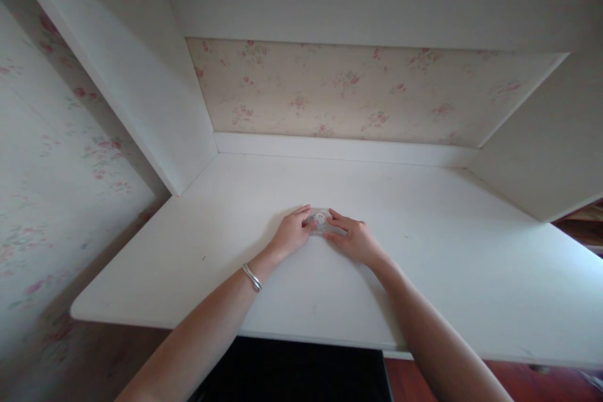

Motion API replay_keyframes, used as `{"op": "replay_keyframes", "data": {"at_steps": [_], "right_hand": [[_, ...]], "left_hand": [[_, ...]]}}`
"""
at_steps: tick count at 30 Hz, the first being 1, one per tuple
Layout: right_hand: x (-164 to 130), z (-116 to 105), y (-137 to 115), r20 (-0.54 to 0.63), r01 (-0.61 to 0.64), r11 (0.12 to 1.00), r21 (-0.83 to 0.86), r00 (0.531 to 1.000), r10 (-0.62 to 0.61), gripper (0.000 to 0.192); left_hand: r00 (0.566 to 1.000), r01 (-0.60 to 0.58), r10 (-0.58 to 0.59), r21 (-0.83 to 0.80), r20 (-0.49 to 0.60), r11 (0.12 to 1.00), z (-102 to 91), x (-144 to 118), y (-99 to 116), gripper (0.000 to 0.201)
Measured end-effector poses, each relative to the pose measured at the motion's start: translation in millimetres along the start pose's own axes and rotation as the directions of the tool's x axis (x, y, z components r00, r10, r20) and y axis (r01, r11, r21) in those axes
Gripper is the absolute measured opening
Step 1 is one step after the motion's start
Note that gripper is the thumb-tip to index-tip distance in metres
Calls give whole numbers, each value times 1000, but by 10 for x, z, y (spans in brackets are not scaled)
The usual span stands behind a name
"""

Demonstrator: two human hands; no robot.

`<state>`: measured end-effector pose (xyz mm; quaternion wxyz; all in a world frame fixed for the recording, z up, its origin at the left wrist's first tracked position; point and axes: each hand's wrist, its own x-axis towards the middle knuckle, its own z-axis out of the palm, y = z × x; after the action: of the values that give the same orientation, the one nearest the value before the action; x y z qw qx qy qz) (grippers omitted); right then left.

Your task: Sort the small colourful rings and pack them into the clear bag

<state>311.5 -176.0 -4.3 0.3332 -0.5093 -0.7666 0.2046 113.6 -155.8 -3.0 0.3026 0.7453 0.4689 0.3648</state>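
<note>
A small, flat, clear plastic case (pixel 319 218) lies on or just above the white desk top (pixel 292 185), with a pale rounded shape showing in or on it. My left hand (pixel 293 231) grips its left end, fingertips along the far edge and thumb over the near part. At the right end, the fingers of my right hand (pixel 351 235) are closed round the case from the far and near sides. The fingers cover both ends, so what the case contains cannot be made out.
A silver bracelet (pixel 252 277) circles my left wrist. White side panels (pixel 141 75) and an upper shelf frame the desk, with flowered wallpaper (pixel 330 91) behind. A tiny dark mark (pixel 203 257) is on the desk at left. Below the front edge is a black surface (pixel 301 370).
</note>
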Motion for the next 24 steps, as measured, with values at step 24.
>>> {"op": "replay_keyframes", "data": {"at_steps": [24], "right_hand": [[5,-4,11,-11,99,988,-119,995,-101,53]], "left_hand": [[998,-34,30,71,57,997,-38,12,-11,39]]}}
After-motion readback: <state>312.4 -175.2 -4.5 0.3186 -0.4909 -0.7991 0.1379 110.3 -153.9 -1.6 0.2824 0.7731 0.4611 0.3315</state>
